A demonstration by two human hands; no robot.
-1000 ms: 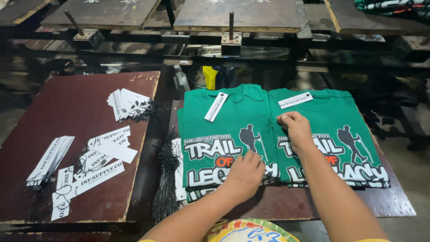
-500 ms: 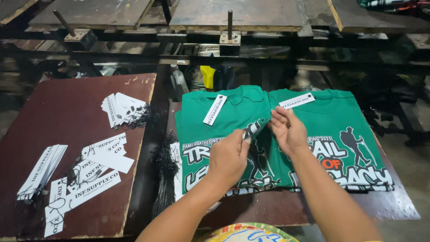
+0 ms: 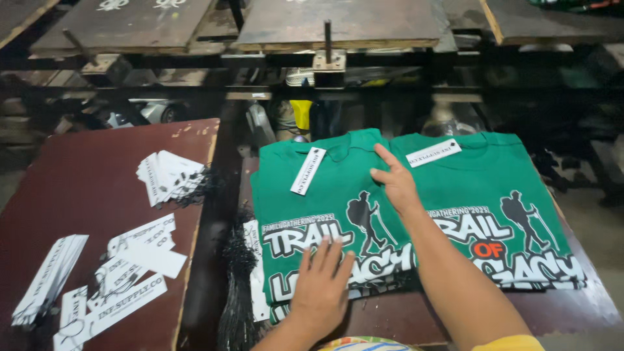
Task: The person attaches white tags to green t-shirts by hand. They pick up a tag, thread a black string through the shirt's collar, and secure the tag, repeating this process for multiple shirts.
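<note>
**Two hands flat on a stack of green printed shirts**

A person's left hand (image 3: 323,281) lies palm down, fingers spread and released, on the lower front of the left green shirt (image 3: 312,201), at about 6 o'clock in the head view. The right hand (image 3: 394,181) rests open near the centre, fingers extended toward 11 o'clock, its fingertips on the seam where the left green shirt meets the right green shirt (image 3: 494,195). Neither hand grasps anything.

Both shirts lie face up, side by side and touching, on a dark tabletop (image 3: 572,305) at right of centre; each carries a white and orange print with a black hiker figure. More green edges show under the left shirt's lower hem, so it tops a pile. A white hang tag (image 3: 308,170) sits slanted on the left shirt's chest, and a second white tag (image 3: 433,153) lies near the right shirt's collar.

At 9 o'clock, a reddish-brown board (image 3: 84,195) holds loose white tags (image 3: 133,260) and a fanned bundle of tags (image 3: 170,175). A bunch of black string loops (image 3: 237,286) hangs between the board and the shirts. At 12 o'clock, dark wooden platens (image 3: 338,23) stand on a metal frame.
</note>
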